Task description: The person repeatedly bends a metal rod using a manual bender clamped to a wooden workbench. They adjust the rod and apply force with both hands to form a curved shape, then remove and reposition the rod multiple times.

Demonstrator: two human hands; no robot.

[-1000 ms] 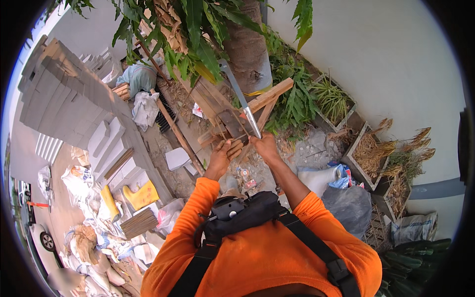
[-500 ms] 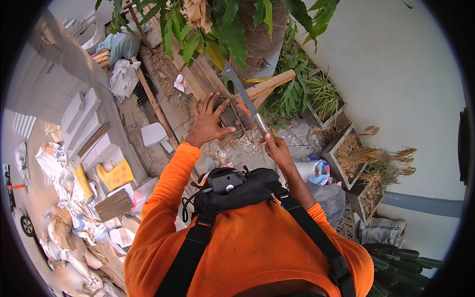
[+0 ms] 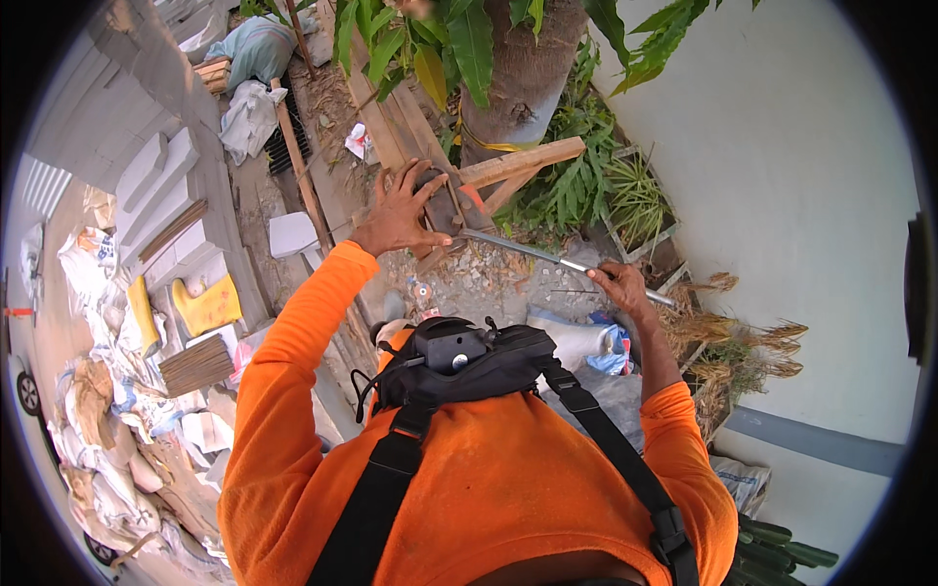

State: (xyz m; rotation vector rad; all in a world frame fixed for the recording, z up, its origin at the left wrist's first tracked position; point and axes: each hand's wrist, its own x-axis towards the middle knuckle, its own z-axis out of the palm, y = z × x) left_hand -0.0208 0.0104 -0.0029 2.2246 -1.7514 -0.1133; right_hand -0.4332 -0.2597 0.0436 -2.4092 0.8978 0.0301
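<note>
An outdoor yard of bare, rubble-strewn ground [image 3: 493, 278] lies beside a pale wall [image 3: 782, 176], seen from above the worker's chest. Nearest is the person's orange top [image 3: 479, 479], crossed by black straps [image 3: 376, 498], with a black pouch [image 3: 489, 366] at its front.

Beyond the pouch, the right hand [image 3: 622, 288] is closed around the silvery handle of a long metal blade [image 3: 518, 248]. The blade slants up and leftward, its far end just beside the left thumb and a dark block [image 3: 442, 210]. The left hand [image 3: 399, 213] holds nothing; its fingers are spread wide apart at the block, though whether they press on it cannot be told.

The block lies at the near end of long wooden planks [image 3: 386, 137]. To its right, a wooden brace [image 3: 532, 159] runs toward a tree trunk [image 3: 532, 73], which has a yellow band around its base. Green leaves [image 3: 474, 49] hang in front of the trunk.

Off to the left are yellow boots [image 3: 207, 303], pale slabs [image 3: 176, 176] and crumpled white sacks [image 3: 93, 259]. A spiky plant [image 3: 640, 195] grows near the wall.
</note>
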